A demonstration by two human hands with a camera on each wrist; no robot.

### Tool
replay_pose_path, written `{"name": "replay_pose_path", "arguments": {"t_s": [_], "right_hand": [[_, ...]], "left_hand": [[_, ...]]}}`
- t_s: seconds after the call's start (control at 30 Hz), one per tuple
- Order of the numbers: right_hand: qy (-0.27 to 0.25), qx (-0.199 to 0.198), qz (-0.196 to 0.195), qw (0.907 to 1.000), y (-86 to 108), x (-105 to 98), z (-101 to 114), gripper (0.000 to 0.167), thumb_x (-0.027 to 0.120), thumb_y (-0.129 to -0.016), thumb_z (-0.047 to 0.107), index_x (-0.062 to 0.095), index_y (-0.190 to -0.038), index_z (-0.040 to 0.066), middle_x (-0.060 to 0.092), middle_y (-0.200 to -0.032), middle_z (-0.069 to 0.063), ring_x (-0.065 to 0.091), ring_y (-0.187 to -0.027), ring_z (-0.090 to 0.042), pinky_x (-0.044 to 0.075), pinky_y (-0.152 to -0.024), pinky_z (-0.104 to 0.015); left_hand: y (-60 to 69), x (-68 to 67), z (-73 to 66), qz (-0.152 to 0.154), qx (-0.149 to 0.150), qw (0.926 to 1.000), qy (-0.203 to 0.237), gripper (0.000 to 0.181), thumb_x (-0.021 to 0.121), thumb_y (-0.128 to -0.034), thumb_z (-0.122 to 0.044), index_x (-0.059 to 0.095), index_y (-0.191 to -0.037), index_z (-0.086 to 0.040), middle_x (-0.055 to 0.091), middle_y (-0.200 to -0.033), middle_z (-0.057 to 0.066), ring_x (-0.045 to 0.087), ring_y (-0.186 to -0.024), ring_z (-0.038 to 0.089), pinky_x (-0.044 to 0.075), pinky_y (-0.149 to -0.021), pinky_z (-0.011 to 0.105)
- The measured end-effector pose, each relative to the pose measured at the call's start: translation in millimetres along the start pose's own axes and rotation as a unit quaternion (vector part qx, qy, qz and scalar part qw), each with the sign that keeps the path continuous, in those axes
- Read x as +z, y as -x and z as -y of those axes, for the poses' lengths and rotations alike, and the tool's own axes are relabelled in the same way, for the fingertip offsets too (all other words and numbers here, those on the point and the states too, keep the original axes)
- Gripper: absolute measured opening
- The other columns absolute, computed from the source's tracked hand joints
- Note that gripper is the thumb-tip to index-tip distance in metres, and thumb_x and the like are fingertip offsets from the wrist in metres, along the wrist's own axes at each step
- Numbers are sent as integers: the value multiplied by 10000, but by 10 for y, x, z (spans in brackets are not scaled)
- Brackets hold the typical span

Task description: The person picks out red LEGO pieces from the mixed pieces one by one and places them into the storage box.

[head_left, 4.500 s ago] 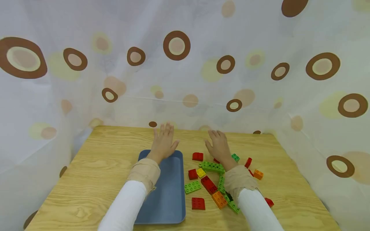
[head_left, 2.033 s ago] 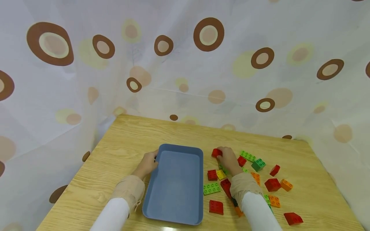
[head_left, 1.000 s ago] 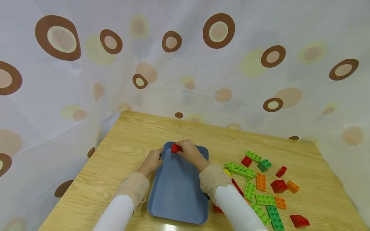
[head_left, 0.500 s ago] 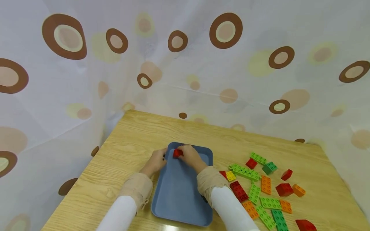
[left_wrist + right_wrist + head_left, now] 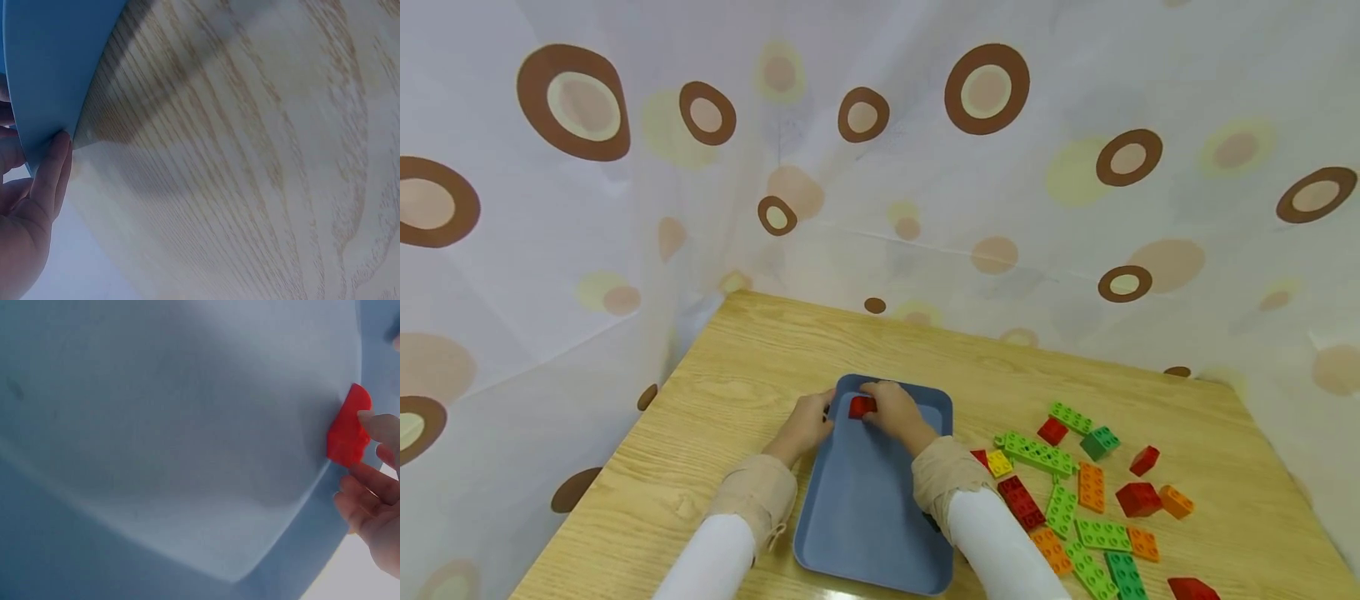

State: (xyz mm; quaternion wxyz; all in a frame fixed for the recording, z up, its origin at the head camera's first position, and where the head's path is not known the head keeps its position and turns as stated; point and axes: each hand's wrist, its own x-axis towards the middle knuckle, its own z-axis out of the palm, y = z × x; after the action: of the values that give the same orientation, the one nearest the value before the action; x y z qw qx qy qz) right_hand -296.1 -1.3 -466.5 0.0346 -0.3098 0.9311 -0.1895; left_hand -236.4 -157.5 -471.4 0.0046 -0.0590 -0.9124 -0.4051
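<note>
A blue-grey tray (image 5: pixel 872 500) lies on the wooden table. My left hand (image 5: pixel 806 423) pinches its far left wall; in the left wrist view, fingers (image 5: pixel 53 165) press the outer side while others reach over the rim. My right hand (image 5: pixel 895 410) is inside the tray near the far left corner. Between its thumb and fingers it holds a red toy brick (image 5: pixel 861 407). The right wrist view shows this brick (image 5: pixel 350 428) with a sloped or curved side, set low against the tray's wall. Part of the brick is hidden by the fingers.
Right of the tray lie several loose toy bricks: a long lime-green one (image 5: pixel 1037 452), a dark red one (image 5: pixel 1021 502), a yellow one (image 5: pixel 998 463), an orange one (image 5: pixel 1091 487) and a dark green block (image 5: pixel 1100 442). A patterned curtain (image 5: pixel 880 192) hangs behind the table (image 5: pixel 715 392).
Both hands came down from above the table. The left took hold of the tray's side; the right picked a red brick off the table, brought it left and lowered it into the tray's far left corner.
</note>
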Motion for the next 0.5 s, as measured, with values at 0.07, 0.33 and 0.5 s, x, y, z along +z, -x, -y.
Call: {"name": "replay_pose_path", "arguments": {"t_s": [0.07,0.33,0.5], "right_hand": [[-138,126,-26,9998,21,-41,-25,408,711,-772,82,630,-1165,5,646,-1128,-176,586,-1053,-310,486,-893,-408],[-310,128,-347,9988,82,-254,-168,396,676,-798,68,610,-1176,-31,626,-1175,-185,552,-1120,-338,446,-962,-430],[-198,236,-635,9975,130,-343,-288,386,681,-805,96,620,-1166,-24,634,-1166,-183,560,-1108,-335,462,-938,-425]], "left_hand": [[6,12,-1,3,-16,10000,-4,548,498,-730,147,470,-1277,140,636,-1087,268,624,-910,329,532,-761,383],[2,6,-3,44,-180,9996,-207,543,499,-755,132,422,-1291,175,572,-1170,327,605,-980,361,531,-788,396],[4,3,-17,111,-197,9996,-194,546,506,-768,122,406,-1302,174,547,-1211,328,597,-1002,362,527,-804,397]]}}
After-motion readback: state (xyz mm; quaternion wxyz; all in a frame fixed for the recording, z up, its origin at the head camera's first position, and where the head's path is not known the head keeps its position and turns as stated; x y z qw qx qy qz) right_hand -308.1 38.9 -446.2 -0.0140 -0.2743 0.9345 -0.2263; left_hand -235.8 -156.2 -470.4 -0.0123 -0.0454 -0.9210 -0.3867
